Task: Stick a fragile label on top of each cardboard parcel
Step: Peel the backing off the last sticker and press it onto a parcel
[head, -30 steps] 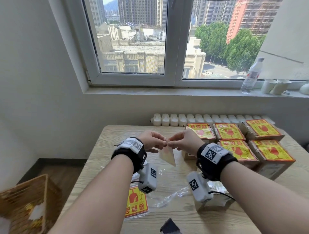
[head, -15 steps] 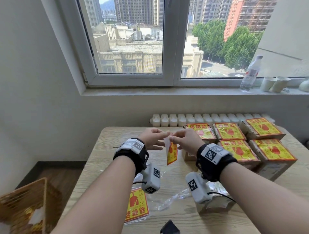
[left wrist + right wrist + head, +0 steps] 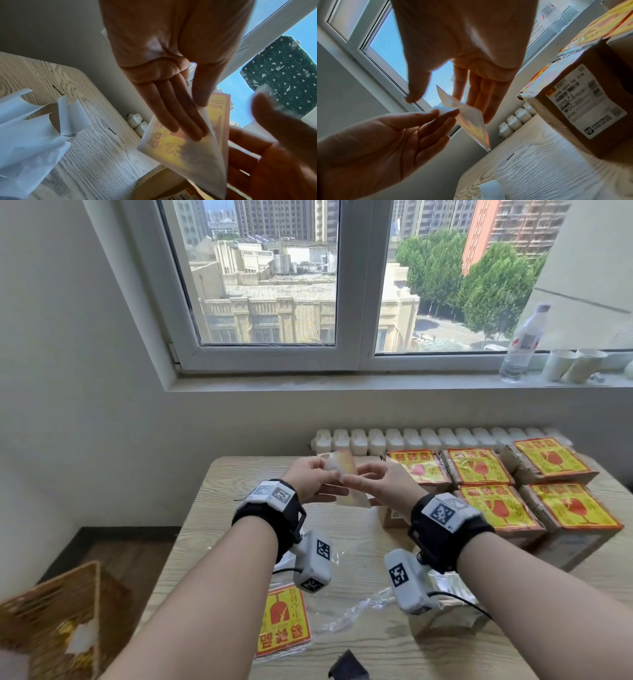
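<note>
Above the wooden table (image 3: 222, 498) I hold a yellow-and-red fragile label (image 3: 342, 465) that is partly parted from its white backing (image 3: 180, 151). My left hand (image 3: 327, 472) pinches the backing between thumb and fingers (image 3: 181, 121). The straight fingers of my right hand (image 3: 351, 481) lie behind the label sheet (image 3: 471, 121), and its thumb (image 3: 411, 97) is lifted off. Several cardboard parcels (image 3: 496, 508) at the right carry labels on top. Under my hands stands a parcel (image 3: 582, 101) with a shipping sticker on its side. Its top is hidden.
A bagged stack of fragile labels (image 3: 284, 621) lies at the table's near edge, next to crumpled clear plastic (image 3: 352, 611). Curled backing scraps (image 3: 34, 128) lie on the left. A wicker basket (image 3: 51, 621) sits on the floor. A bottle (image 3: 522, 344) and cups (image 3: 575, 364) stand on the sill.
The label hung down edge-on between my hands; now it is raised and tilted flatter, with label and backing spread further apart. My hands stay close together.
</note>
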`<action>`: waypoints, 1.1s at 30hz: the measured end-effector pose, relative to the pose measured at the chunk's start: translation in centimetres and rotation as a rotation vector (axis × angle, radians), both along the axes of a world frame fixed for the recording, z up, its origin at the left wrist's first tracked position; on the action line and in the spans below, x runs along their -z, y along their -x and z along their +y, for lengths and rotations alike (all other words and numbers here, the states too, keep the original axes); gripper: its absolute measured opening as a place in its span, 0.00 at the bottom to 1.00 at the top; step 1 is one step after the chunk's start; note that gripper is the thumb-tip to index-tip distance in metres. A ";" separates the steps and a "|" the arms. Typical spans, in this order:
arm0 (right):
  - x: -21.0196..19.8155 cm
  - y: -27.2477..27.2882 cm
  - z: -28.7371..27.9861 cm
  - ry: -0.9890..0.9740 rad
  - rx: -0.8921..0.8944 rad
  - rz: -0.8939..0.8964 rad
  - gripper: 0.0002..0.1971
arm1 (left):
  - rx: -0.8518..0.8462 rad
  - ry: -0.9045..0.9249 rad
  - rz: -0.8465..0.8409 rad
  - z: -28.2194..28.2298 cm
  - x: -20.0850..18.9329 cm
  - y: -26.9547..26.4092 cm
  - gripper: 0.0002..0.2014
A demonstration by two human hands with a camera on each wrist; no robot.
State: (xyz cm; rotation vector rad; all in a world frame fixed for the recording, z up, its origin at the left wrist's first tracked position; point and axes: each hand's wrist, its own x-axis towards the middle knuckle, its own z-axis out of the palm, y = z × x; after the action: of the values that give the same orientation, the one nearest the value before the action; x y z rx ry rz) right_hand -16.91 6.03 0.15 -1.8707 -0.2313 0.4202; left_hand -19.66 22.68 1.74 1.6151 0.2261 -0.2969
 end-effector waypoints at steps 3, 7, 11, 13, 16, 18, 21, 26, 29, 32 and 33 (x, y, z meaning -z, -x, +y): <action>0.5 -0.2 0.6 0.013 0.046 -0.063 0.13 | 0.001 -0.028 -0.005 0.1 0.0 -0.1 0.08; 0.6 -0.2 1.1 -0.039 0.099 -0.068 0.07 | -0.050 -0.023 0.014 0.3 0.3 -0.5 0.02; 0.7 -0.3 1.5 -0.053 0.111 -0.074 0.02 | -0.035 -0.036 0.014 0.9 0.6 -0.7 0.17; 0.9 -0.4 1.9 -0.043 0.117 -0.069 0.03 | -0.015 -0.048 0.022 1.2 0.8 -0.7 0.15; 1.5 -0.5 2.5 -0.051 0.133 -0.058 0.05 | -0.045 -0.029 0.032 1.9 1.5 -1.0 0.08; 1.8 -0.6 2.7 -0.029 0.150 -0.049 0.05 | -0.088 -0.061 0.059 2.7 2.0 -1.3 0.04; 2.4 -0.8 2.5 0.006 0.194 -0.023 0.04 | -0.179 -0.160 0.122 5.0 3.5 -1.7 0.10; 3.7 -1.1 1.8 0.082 0.278 -0.017 0.03 | -0.317 -0.353 0.216 9.4 6.0 -1.3 0.11; 4.5 -0.9 2.1 0.109 0.347 -0.004 0.04 | -0.355 -0.398 0.262 11.1 7.8 -1.4 0.04; 5.1 -0.6 2.7 0.105 0.374 0.021 0.04 | -0.361 -0.450 0.305 12.0 10.4 -1.9 0.13; 5.2 -0.5 2.9 0.109 0.371 0.028 0.04 | -0.353 -0.477 0.318 12.0 11.0 -2.0 0.13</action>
State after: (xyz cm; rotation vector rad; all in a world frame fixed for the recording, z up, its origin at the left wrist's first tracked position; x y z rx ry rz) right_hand -16.44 8.90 -5.08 -1.9603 0.1609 0.2059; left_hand -17.65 34.69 -9.30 1.9498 0.8692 -0.2351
